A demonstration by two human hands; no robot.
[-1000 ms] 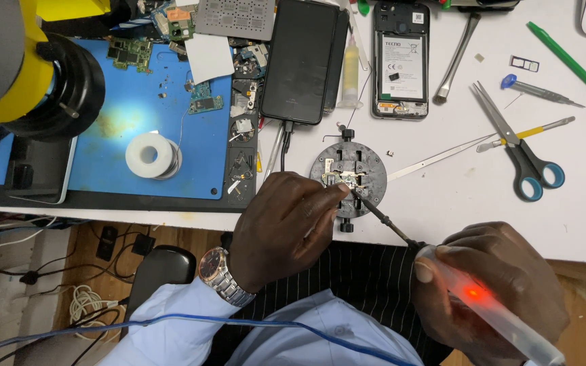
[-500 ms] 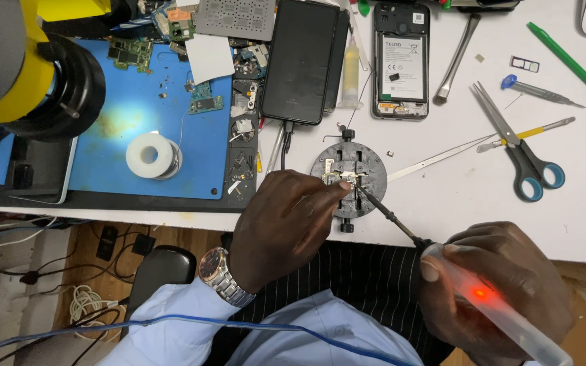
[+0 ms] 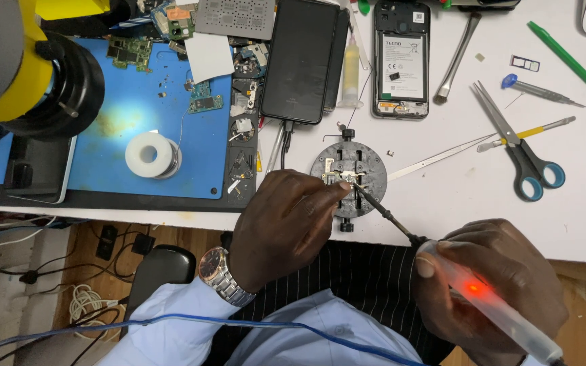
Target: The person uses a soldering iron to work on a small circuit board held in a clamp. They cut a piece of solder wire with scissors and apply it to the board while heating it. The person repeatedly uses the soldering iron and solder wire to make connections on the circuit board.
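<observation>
At centre frame, on the round black holder [image 3: 348,177], sits the small board [image 3: 342,178]. My left hand [image 3: 286,227] pinches it from below-left; my right hand [image 3: 490,291], closed round the soldering iron [image 3: 442,261], angles its tip up-left onto it from lower right, above the white worktop [image 3: 456,196].

Left hand [image 3: 286,224] pressing fingers on a small part in a round black holder [image 3: 348,176], right hand [image 3: 493,285] gripping a soldering iron [image 3: 442,264], tip at the holder, scissors [image 3: 520,149] on white worktop [image 3: 442,196]
</observation>
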